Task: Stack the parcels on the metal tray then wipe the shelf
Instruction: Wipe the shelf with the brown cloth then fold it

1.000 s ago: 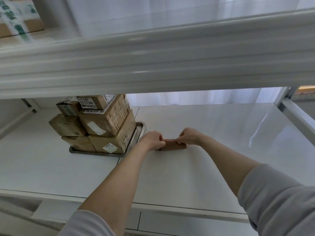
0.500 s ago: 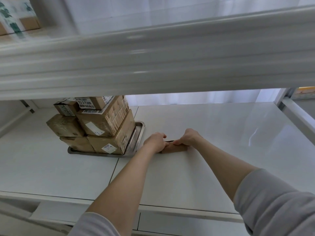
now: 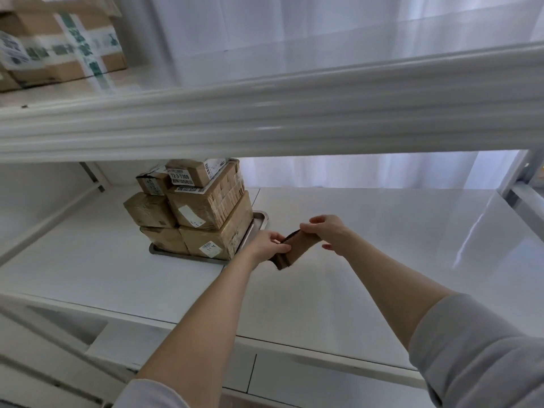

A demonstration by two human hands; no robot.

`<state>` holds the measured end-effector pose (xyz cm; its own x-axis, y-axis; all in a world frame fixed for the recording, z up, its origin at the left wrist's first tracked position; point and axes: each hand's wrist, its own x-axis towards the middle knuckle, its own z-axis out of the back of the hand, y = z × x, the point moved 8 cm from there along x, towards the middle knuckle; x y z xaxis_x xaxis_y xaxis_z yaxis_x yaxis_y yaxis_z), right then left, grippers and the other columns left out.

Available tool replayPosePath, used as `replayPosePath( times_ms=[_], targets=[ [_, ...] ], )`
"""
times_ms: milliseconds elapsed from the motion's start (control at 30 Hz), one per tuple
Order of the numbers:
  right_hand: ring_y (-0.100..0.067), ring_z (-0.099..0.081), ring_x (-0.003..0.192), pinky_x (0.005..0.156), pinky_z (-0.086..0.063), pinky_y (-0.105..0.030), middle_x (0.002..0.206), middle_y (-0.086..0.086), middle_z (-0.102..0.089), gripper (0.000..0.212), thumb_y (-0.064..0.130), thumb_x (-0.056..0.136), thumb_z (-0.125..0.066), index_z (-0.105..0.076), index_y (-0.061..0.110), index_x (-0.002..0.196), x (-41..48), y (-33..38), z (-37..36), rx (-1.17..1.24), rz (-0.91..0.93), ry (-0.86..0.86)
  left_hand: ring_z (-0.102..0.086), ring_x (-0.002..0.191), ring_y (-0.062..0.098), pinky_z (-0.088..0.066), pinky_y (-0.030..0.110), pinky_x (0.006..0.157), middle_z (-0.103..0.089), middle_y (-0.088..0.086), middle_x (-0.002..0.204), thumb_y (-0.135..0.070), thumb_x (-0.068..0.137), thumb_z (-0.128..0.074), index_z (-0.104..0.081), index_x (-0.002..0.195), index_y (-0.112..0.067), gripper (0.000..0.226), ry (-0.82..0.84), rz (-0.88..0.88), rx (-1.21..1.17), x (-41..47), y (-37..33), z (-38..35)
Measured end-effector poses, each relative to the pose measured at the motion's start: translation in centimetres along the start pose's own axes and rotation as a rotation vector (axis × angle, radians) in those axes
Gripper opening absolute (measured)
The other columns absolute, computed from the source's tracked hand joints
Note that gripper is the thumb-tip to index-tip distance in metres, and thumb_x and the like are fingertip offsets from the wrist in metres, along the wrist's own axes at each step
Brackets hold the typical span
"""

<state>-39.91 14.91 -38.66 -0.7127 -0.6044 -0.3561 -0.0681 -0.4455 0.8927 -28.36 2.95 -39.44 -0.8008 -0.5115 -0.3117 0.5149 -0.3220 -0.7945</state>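
Now both hands' fingers pinching a brown cloth, left hand, right hand, parcels stacked on metal tray

sleeves: light grey, pushed up | forearms bare | hands ungloved

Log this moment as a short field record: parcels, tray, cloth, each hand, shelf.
parcels: brown cardboard parcels stacked in layers on the tray
tray: metal tray on the shelf, left of the hands
cloth: folded brown cloth held off the shelf between both hands
left hand: left hand in a grip on the cloth's lower left end
right hand: right hand pinching the cloth's upper edge
shelf: white shelf, no mark visible
upper shelf: taped box at its left end
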Motion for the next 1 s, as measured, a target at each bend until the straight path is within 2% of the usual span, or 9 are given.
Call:
replayPosePath(
  times_ms=[67, 133, 233, 333, 533, 633, 733, 867, 1000],
  targets=[
    [-0.023, -0.053, 0.111, 0.091, -0.047, -0.037, 0.124, -0.008, -0.055, 0.066, 0.042, 0.079, -0.075, -0.049, 0.006, 0.127, -0.4, -0.7, -0.8, 0.018, -0.07, 0.052, -0.059, 0.078, 0.017, -0.048, 0.027, 0.076, -0.062, 0.006, 0.081, -0.012, 0.086, -0.067, -0.064, 0.105, -0.007, 0.02, -0.069, 0.005, -0.058, -1.2, 0.4, 1.0],
    [-0.022, -0.057, 0.103, 0.09, -0.051, -0.037, 0.118, -0.009, -0.058, 0.067, 0.048, 0.076, -0.076, -0.049, 0.006, 0.121, -1.4, -1.6, -2.1, -0.007, -0.136, 0.159, -0.056, 0.07, 0.014, -0.047, 0.023, 0.068, -0.057, 0.003, 0.072, -0.009, 0.086, -0.066, -0.063, 0.106, -0.004, 0.021, -0.174, 0.011, -0.155, -2.5, 1.0, 2.0],
    [-0.019, -0.061, 0.093, 0.085, -0.054, -0.033, 0.11, -0.006, -0.066, 0.06, 0.05, 0.075, -0.076, -0.059, 0.008, 0.115, -3.1, -2.9, -4.4, -0.037, -0.186, 0.335, -0.059, 0.073, 0.014, -0.044, 0.019, 0.06, -0.061, 0.005, 0.082, -0.009, 0.088, -0.064, -0.059, 0.116, 0.001, 0.03, -0.269, 0.04, -0.265, -4.6, 1.7, 2.5],
    [-0.018, -0.064, 0.09, 0.082, -0.054, -0.031, 0.107, -0.005, -0.068, 0.043, 0.039, 0.082, -0.074, -0.063, 0.012, 0.113, -4.1, -2.9, -6.6, 0.075, -0.154, 0.38, -0.058, 0.088, 0.018, -0.043, 0.016, 0.059, -0.061, 0.009, 0.099, -0.01, 0.091, -0.061, -0.055, 0.122, -0.002, 0.033, -0.299, 0.065, -0.278, -6.4, 1.6, 2.1],
    [-0.016, -0.063, 0.073, 0.077, -0.052, -0.029, 0.085, -0.002, -0.067, 0.018, 0.014, 0.089, -0.067, -0.061, 0.012, 0.106, -4.9, -1.8, -8.7, 0.209, -0.077, 0.258, -0.057, 0.091, 0.017, -0.044, 0.017, 0.059, -0.06, 0.016, 0.119, -0.011, 0.093, -0.058, -0.05, 0.131, -0.005, 0.039, -0.299, 0.117, -0.313, -8.1, 2.5, 2.3],
    [-0.016, -0.064, 0.069, 0.058, -0.056, -0.024, 0.084, -0.007, -0.066, 0.014, 0.006, 0.09, -0.062, -0.06, 0.008, 0.103, -4.7, -0.8, -9.3, 0.258, -0.051, 0.21, -0.058, 0.077, 0.009, -0.045, 0.02, 0.063, -0.062, 0.007, 0.102, -0.013, 0.093, -0.057, -0.056, 0.125, -0.007, 0.033, -0.31, 0.125, -0.309, -8.0, 3.5, 3.6],
    [-0.021, -0.067, 0.079, 0.067, -0.059, -0.029, 0.09, -0.012, -0.066, 0.018, 0.005, 0.087, -0.061, -0.061, 0.007, 0.105, -3.3, -0.2, -9.4, 0.263, -0.05, 0.09, -0.06, 0.081, 0.015, -0.049, 0.026, 0.064, -0.065, 0.008, 0.1, -0.013, 0.091, -0.056, -0.066, 0.115, -0.01, 0.026, -0.433, 0.178, -0.249, -7.6, 5.9, 6.8],
    [-0.027, -0.067, 0.087, 0.078, -0.059, -0.037, 0.095, -0.015, -0.066, 0.021, 0.01, 0.086, -0.061, -0.063, 0.007, 0.106, -0.9, 0.1, -9.6, 0.261, -0.068, -0.076, -0.062, 0.103, 0.03, -0.054, 0.035, 0.088, -0.065, 0.012, 0.114, -0.016, 0.09, -0.053, -0.064, 0.11, -0.01, 0.024, -0.605, 0.266, -0.056, -8.3, 9.4, 12.4],
    [-0.026, -0.066, 0.086, 0.08, -0.059, -0.037, 0.086, -0.011, -0.064, 0.012, 0.011, 0.086, -0.06, -0.062, 0.011, 0.098, 0.4, 1.0, -11.5, 0.319, -0.066, -0.142, -0.057, 0.108, 0.031, -0.048, 0.035, 0.083, -0.058, 0.012, 0.119, -0.015, 0.093, -0.048, -0.059, 0.115, -0.006, 0.026, -0.575, 0.248, 0.439, -8.3, 10.8, 15.8]
  ],
)
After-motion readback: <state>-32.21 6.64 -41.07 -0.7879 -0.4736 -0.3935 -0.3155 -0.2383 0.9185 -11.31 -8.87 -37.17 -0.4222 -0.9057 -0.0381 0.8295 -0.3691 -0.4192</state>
